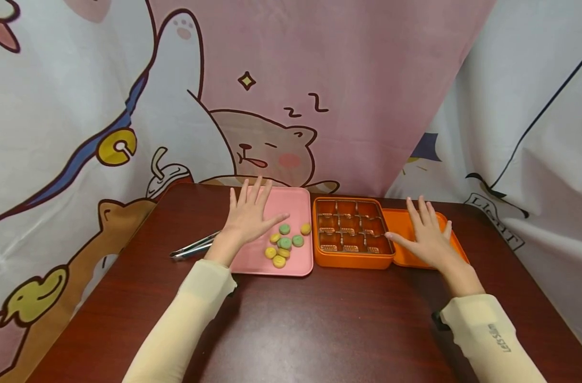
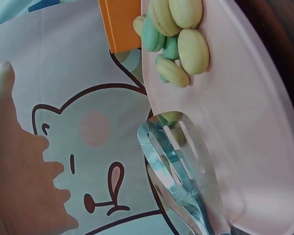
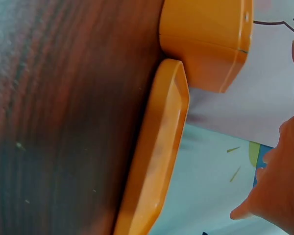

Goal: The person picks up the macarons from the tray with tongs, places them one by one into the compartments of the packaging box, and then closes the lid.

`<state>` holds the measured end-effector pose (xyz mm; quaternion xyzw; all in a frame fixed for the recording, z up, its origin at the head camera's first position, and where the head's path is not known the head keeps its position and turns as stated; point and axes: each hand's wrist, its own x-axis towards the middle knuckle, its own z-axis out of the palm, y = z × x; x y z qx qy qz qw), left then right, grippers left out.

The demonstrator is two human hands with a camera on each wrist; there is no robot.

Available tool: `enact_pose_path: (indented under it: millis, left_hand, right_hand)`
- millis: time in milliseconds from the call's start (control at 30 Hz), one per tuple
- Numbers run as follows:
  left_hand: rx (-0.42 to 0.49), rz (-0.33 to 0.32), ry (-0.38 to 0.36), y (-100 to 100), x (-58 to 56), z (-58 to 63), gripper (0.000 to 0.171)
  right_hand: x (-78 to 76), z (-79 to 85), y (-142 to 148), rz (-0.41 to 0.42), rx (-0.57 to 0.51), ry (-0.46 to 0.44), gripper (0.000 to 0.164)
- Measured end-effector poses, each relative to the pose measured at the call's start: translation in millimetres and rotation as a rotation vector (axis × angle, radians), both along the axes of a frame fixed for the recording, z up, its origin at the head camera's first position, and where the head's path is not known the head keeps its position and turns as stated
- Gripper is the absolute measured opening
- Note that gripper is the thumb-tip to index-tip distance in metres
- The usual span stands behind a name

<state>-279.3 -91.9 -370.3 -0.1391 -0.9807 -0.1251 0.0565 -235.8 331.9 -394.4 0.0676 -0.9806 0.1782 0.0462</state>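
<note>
My left hand (image 1: 246, 219) hovers with spread fingers above the pink tray (image 1: 291, 199), holding nothing. On the tray lie several yellow macarons (image 1: 279, 261) and green macarons (image 1: 297, 241) in a loose group. Metal tongs (image 2: 186, 171) with slotted heads lie partly on the tray; in the head view their other end (image 1: 187, 252) sticks out to the left, the rest hidden behind my hand. An orange box (image 1: 353, 260) with a clear divided insert stands right of the tray. My right hand (image 1: 431, 244), fingers spread, hovers over the orange lid (image 1: 401, 223) and grips nothing.
Everything lies on a dark reddish-brown wooden table (image 1: 310, 319). A cartoon-printed curtain (image 1: 367, 80) hangs right behind the table and along its sides. The box stands between the tray and the lid, close against both.
</note>
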Motion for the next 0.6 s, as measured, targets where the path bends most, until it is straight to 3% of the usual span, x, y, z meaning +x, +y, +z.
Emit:
enact_pose_path:
  millis: [600]
  left_hand:
    - [0.05,-0.095,-0.05,-7.0,22.6,0.1,0.092]
  right_hand:
    - [5.6,-20.1,-8.1,0.073,-0.063,-0.132,0.103]
